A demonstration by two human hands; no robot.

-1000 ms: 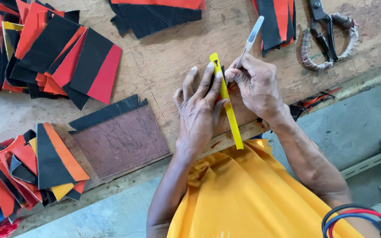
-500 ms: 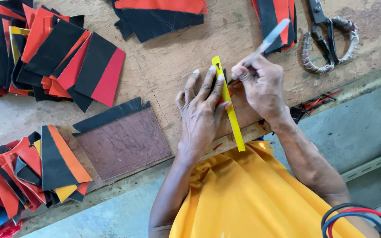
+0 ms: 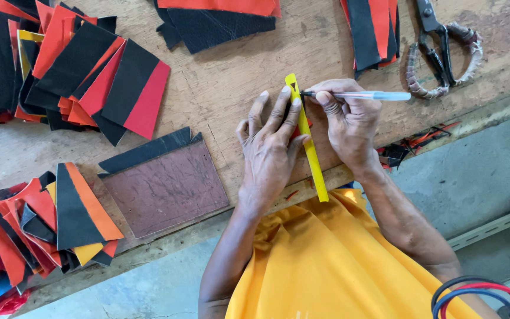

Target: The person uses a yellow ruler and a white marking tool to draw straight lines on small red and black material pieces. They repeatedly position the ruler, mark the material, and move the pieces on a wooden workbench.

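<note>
I am pressing my left hand [image 3: 270,150] flat, fingers spread apart, on a yellow strip [image 3: 309,147] lying on the tabletop [image 3: 225,82]. My right hand [image 3: 349,124], just beside it, is pinching a pen [image 3: 361,95], fingers clamped, tip touching the strip's top end. Scissors [image 3: 441,50] are lying beyond the right fingers.

A yellow strip [image 3: 308,147] is lying at centre; black-and-red pieces [image 3: 90,71] are showing at ten o'clock, black-orange ones [image 3: 72,212] at eight, a maroon board [image 3: 166,189] beside them.
</note>
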